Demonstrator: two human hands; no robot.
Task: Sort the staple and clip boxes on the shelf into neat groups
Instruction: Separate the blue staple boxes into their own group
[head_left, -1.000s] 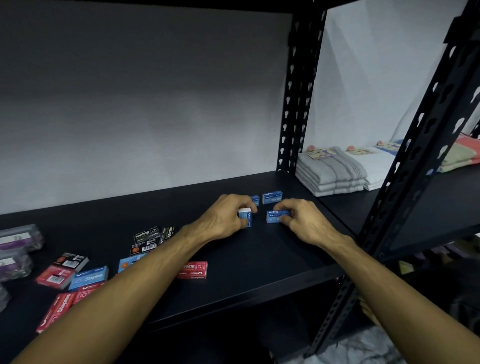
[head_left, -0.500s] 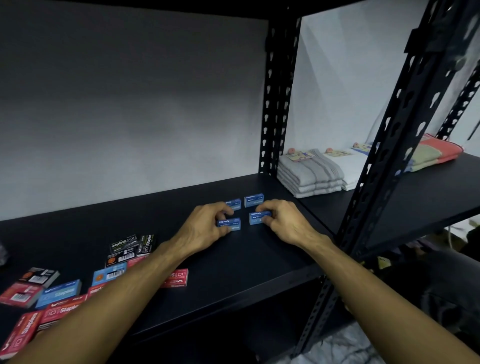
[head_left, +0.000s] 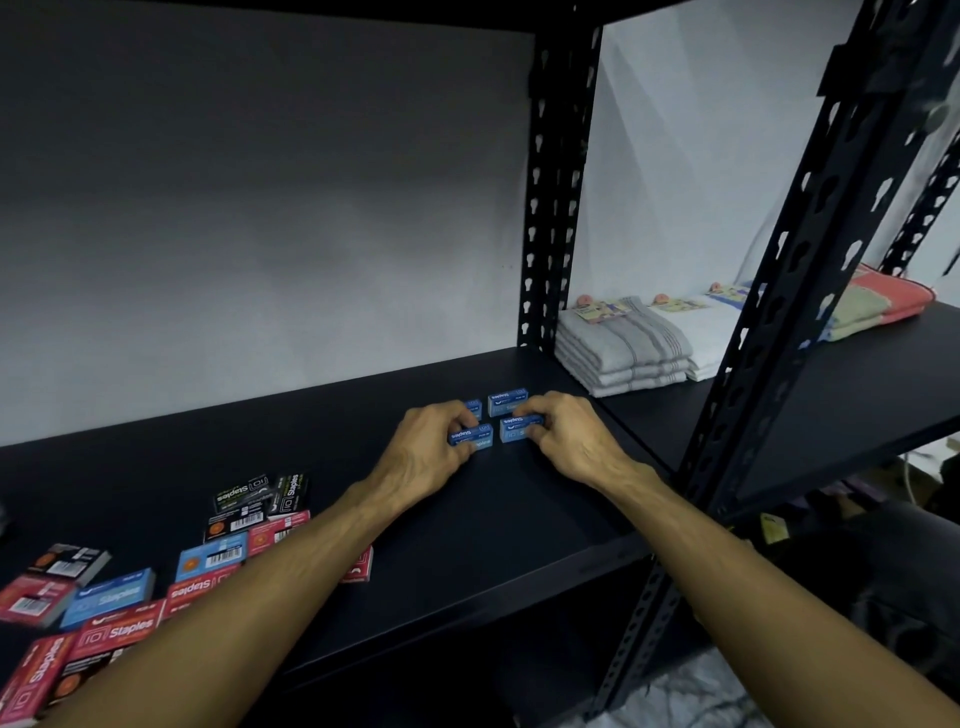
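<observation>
Several small blue staple boxes lie in a tight block near the right end of the black shelf (head_left: 519, 525). My left hand (head_left: 423, 457) pinches the front-left blue box (head_left: 474, 435) flat on the shelf. My right hand (head_left: 569, 436) pinches the front-right blue box (head_left: 517, 428). Behind them sit a back-right blue box (head_left: 506, 402) and a back-left one (head_left: 474, 408), partly hidden by my fingers. A loose heap of red, blue and black staple boxes (head_left: 156, 571) lies at the shelf's left front.
A black perforated upright (head_left: 553, 208) stands behind the blue boxes, another post (head_left: 769, 322) at the front right. Folded grey and white towels (head_left: 623, 343) are stacked on the neighbouring shelf to the right. One red box (head_left: 358, 569) lies by my left forearm.
My left hand has laid its blue box flat from standing on end and set it beside the right hand's box. The view has shifted right.
</observation>
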